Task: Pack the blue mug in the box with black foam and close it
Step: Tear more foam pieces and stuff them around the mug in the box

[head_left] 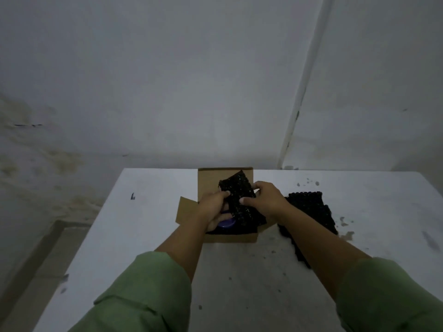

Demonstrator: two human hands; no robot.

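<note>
An open brown cardboard box (230,237) stands at the middle of the white table, its back flap (208,180) upright and its left flap (185,210) spread out. Inside it, a bit of the blue mug (226,223) shows under my left hand. A black foam sheet (239,198) is tilted over the box opening. My left hand (213,209) grips its left edge and my right hand (266,200) grips its right edge. More black foam lines the box's bottom beside the mug.
A second black foam piece (311,212) lies on the table (134,236) right of the box, partly under my right forearm. Dark specks and stains dot the tabletop. A white wall rises behind the table's far edge; the floor drops away at the left.
</note>
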